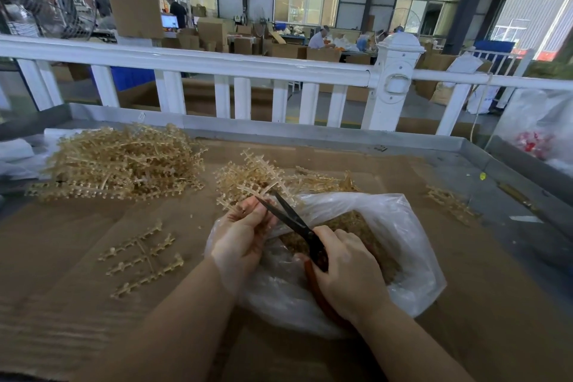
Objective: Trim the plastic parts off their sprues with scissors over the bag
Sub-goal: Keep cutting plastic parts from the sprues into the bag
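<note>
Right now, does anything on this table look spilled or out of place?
Nothing looks spilled. The left hand holds a sprue at the mouth of the clear bag, and the right hand works the scissors. One sprue lies alone nearer the person, and a few pieces lie far right, apart from the big pile.

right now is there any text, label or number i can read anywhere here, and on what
None can be read.
Monitor at the back: lit, content too small and blurred.
Small tag on the metal table rim: too small to read.
Scissors, plastic bag, sprues: no print visible.
</note>
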A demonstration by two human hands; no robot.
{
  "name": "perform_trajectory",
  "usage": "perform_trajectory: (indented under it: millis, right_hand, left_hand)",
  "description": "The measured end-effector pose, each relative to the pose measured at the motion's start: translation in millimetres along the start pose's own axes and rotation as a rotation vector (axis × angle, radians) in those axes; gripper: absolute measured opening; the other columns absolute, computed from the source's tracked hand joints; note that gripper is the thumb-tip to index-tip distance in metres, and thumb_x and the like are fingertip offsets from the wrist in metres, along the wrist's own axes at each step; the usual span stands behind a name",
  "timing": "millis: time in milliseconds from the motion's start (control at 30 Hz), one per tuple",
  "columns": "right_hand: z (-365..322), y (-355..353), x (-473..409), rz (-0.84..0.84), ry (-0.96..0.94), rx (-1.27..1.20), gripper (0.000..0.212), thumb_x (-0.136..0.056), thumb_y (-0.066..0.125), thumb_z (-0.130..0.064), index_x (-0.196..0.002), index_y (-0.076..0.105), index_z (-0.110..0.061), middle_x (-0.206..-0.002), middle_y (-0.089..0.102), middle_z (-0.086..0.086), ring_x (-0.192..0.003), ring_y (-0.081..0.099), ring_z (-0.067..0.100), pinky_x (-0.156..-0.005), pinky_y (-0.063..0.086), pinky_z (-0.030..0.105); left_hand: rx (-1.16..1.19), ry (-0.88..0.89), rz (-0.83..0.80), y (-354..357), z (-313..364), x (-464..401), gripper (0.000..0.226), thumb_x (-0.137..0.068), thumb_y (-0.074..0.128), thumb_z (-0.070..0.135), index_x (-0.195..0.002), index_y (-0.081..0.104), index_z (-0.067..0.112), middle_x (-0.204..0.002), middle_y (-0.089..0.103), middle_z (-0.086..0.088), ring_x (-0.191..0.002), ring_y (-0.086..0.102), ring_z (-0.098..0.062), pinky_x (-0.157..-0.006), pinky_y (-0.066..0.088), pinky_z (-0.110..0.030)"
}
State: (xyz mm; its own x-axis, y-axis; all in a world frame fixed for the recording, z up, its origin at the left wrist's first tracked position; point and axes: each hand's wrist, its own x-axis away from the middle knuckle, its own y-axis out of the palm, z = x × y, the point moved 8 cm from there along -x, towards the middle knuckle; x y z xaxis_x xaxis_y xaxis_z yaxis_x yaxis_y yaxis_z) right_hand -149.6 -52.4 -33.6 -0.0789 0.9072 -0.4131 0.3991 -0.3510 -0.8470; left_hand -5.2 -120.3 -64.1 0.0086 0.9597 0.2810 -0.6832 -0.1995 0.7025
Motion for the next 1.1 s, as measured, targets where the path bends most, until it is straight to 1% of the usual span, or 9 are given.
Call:
perform_trajectory:
  millis: [133, 267, 467, 567, 667, 767, 833, 1000, 1100]
  right_hand:
    - [0, -1, -2, -0.015, 0.000, 0.011, 0.040, -0.090, 0.047, -0.057, -0.119, 0.051, -0.031, -0.101, 0.058, -0.010, -0.095, 0.050, 0.012, -0.077, 0.038, 0.022]
    - [2, -4, -4, -0.061, -0.005, 0.007, 0.039, -0.089, 0.046, -0.057, -0.119, 0.049, -0.032, -0.103, 0.058, -0.010, -0.097, 0.050, 0.012, -0.079, 0.042, 0.024]
    - [0, -11, -2, -0.106, -0.035, -0.003, 0.036, -0.088, 0.046, -0.058, -0.112, 0.051, -0.031, -0.096, 0.056, -0.011, -0.092, 0.050, 0.009, -0.078, 0.043, 0.022]
    - [1, -13, -2, -0.122, -0.031, -0.006, 0.034, -0.088, 0.045, -0.058, -0.109, 0.050, -0.031, -0.093, 0.054, -0.012, -0.091, 0.050, 0.009, -0.078, 0.043, 0.023]
    - [0, -14, -2, -0.122, -0.026, -0.016, 0.030, -0.089, 0.046, -0.058, -0.104, 0.049, -0.033, -0.090, 0.052, -0.013, -0.090, 0.050, 0.009, -0.075, 0.041, 0.022]
    - [-1, -14, -3, -0.124, -0.031, -0.036, 0.026, -0.088, 0.046, -0.059, -0.099, 0.047, -0.035, -0.087, 0.051, -0.014, -0.086, 0.049, 0.009, -0.073, 0.040, 0.023]
    - [-1, -13, -1, -0.127, -0.042, -0.038, 0.028, -0.088, 0.046, -0.059, -0.100, 0.048, -0.034, -0.086, 0.050, -0.014, -0.085, 0.049, 0.008, -0.073, 0.040, 0.023]
    - [-1, -13, -1, -0.138, -0.049, -0.052, 0.027, -0.087, 0.045, -0.060, -0.096, 0.047, -0.035, -0.082, 0.050, -0.014, -0.083, 0.050, 0.007, -0.074, 0.044, 0.024]
    - [-2, -14, -2, -0.145, -0.043, -0.070, 0.024, -0.086, 0.045, -0.062, -0.091, 0.043, -0.038, -0.077, 0.049, -0.015, -0.079, 0.049, 0.006, -0.069, 0.040, 0.023]
  left_hand:
    - [-0.056, 0.048, -0.032, 1, 0, 0, 0.020, -0.091, 0.049, -0.010, -0.081, 0.059, 0.004, -0.063, 0.069, -0.005, -0.057, 0.069, -0.012, -0.053, 0.056, -0.020]
    - [-0.068, 0.073, -0.092, 4, -1, -1, 0.017, -0.091, 0.047, -0.011, -0.087, 0.057, 0.002, -0.069, 0.070, -0.006, -0.064, 0.071, -0.014, -0.056, 0.056, -0.021]
    - [-0.051, 0.110, -0.057, 3, 0, 0, 0.013, -0.092, 0.047, -0.010, -0.098, 0.057, -0.004, -0.070, 0.070, -0.009, -0.061, 0.070, -0.014, -0.058, 0.058, -0.023]
    - [-0.009, 0.119, -0.040, 3, 1, 1, 0.016, -0.092, 0.049, -0.008, -0.105, 0.054, 0.001, -0.078, 0.066, -0.012, -0.060, 0.069, -0.014, -0.055, 0.057, -0.022]
    - [0.030, 0.102, -0.079, 5, 0, 2, 0.014, -0.092, 0.048, -0.008, -0.100, 0.054, 0.002, -0.077, 0.067, -0.013, -0.062, 0.070, -0.015, -0.054, 0.056, -0.022]
    - [0.019, 0.093, -0.111, 6, 1, 2, 0.012, -0.091, 0.047, -0.010, -0.090, 0.054, 0.000, -0.067, 0.069, -0.009, -0.060, 0.070, -0.015, -0.055, 0.057, -0.022]
    - [-0.010, 0.098, -0.118, 6, 1, 2, 0.017, -0.091, 0.046, -0.011, -0.083, 0.057, 0.000, -0.063, 0.069, -0.007, -0.057, 0.068, -0.014, -0.053, 0.056, -0.021]
    - [-0.077, 0.101, -0.120, 3, -1, -1, 0.022, -0.091, 0.044, -0.012, -0.083, 0.060, 0.002, -0.065, 0.071, -0.005, -0.058, 0.069, -0.012, -0.054, 0.055, -0.019]
    - [-0.042, 0.079, -0.131, 2, -3, -4, 0.016, -0.090, 0.047, -0.011, -0.088, 0.059, 0.000, -0.068, 0.070, -0.008, -0.061, 0.069, -0.014, -0.057, 0.057, -0.022]
